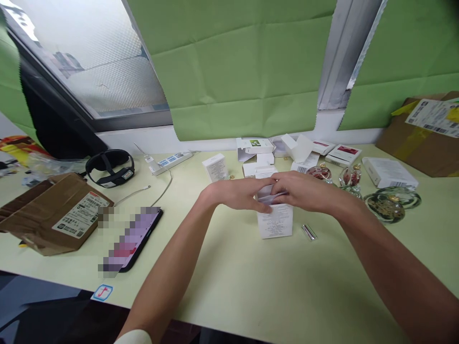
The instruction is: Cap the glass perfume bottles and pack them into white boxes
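A small white carton with printed text [275,223] stands upright on the table in front of me, its top flaps raised. My left hand [241,192] grips its upper left side, thumb on the front and fingers across the back. At the open top, the fingers of my right hand [301,190] are bent together into the mouth of the carton. What they pinch inside is hidden. Two small silver tubes [309,232] lie to the right of the carton. Ornate glass bottles [350,177] stand beyond my right forearm.
Several white boxes [344,155] and opened cartons [255,145] line the back. Another printed box [215,167] stands left of my hands. A phone [134,243], headset [111,168], power strip [172,161] and cardboard box [68,215] lie left. A larger cardboard box [419,143] stands far right.
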`<state>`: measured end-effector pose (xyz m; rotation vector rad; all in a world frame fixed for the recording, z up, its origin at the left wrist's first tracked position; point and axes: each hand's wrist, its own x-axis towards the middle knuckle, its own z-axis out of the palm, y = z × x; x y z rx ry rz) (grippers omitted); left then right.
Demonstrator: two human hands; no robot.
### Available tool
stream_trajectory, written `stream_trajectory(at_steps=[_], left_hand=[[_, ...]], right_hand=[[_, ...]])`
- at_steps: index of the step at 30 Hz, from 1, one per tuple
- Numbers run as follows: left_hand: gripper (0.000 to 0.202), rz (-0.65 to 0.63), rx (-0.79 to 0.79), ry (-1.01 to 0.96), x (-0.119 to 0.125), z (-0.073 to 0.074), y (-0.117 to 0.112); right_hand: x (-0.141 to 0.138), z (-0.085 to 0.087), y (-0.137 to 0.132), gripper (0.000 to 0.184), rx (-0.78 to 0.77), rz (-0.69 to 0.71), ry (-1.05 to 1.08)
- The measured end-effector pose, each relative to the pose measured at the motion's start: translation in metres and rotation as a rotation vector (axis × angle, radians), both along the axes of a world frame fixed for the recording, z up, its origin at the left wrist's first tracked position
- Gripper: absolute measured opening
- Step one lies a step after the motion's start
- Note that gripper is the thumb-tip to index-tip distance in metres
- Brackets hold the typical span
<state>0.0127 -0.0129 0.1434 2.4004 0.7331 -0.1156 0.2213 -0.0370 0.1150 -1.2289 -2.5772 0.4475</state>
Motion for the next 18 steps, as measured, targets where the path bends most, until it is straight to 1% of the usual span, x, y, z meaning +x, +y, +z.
stream_trajectory(at_steps=[5,7,9,11,14,16,18], left_hand=[[0.049,0.026,-0.021,-0.061,-0.004,0.004,0.001],[0.044,0.059,0.021,-0.050,-0.005,0.005,0.001],[0.042,0.093,0.094,-0.019,-0.005,0.005,0.001],[0.043,0.118,0.158,0.012,-0.005,0.004,0.001],[0.044,0.174,0.223,0.061,-0.005,0.004,0.001],[0.046,0.216,0.248,0.090,-0.007,0.006,0.001],[0.049,0.232,0.239,0.115,-0.011,0.008,0.001]], right_hand=[[0.003,0.005,0.005,0.015,0.094,-0.043,0.027],[0.003,0.005,0.006,0.015,0.115,-0.061,0.037],[0.004,0.006,0.006,0.014,0.108,-0.060,0.047],[0.007,0.011,0.004,0.018,0.078,-0.027,0.063],[0.019,0.024,-0.002,0.026,0.024,-0.003,0.118],[0.032,0.035,-0.006,0.030,0.012,-0.078,0.173],[0.045,0.043,-0.009,0.032,0.006,-0.239,0.202]])
